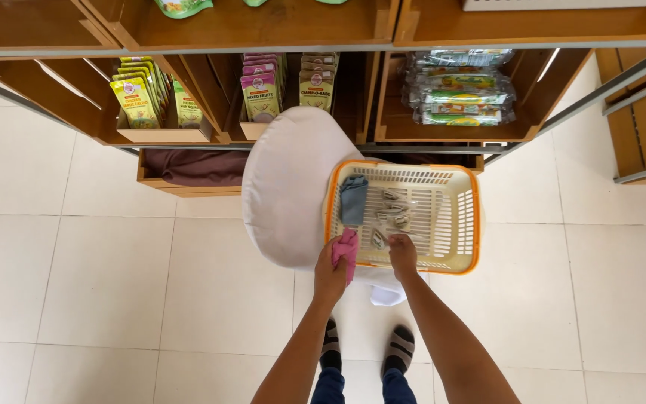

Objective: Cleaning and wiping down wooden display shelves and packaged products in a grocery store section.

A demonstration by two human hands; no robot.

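Pink cloth (345,251) upright in left hand (329,273), long axis toward shelves (263,30)

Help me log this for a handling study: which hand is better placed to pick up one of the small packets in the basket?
Probably the right hand: it reaches over the basket rim beside the small packets, and seems empty. The left hand is outside the rim, holding a pink cloth.

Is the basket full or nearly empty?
Nearly empty: the basket holds only a blue cloth and a few small packets; bare slats show.
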